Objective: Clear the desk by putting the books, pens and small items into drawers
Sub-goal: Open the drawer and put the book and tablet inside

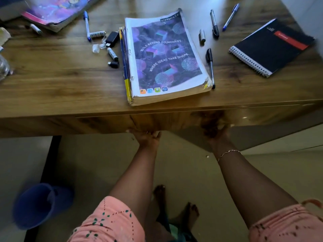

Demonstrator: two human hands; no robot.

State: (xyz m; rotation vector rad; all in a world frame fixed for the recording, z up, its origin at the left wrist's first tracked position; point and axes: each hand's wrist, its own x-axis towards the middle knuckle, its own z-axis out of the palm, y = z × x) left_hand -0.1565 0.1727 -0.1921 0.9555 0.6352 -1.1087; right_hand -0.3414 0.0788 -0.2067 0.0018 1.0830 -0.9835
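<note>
A purple "classmate" notebook (166, 56) lies on a stack of books at the middle of the wooden desk (52, 81). A black spiral notebook (272, 48) sits at the right. Pens lie around: a blue one (86, 26) at the left, black ones (210, 67) (214, 24) and a blue one (231, 16) at the right. Batteries (112, 54) and a small black adapter (111, 37) lie left of the stack. Both hands reach under the desk's front. My left hand (146, 137) and my right hand (214, 131) grip the lower edge of the drawer front (174, 119), fingers hidden beneath it.
Another purple-covered book (56, 13) lies at the far left corner. A blue bucket (40, 205) stands on the floor at the lower left beside the dark desk leg (50, 154). My bare feet (174, 206) stand on the tiled floor.
</note>
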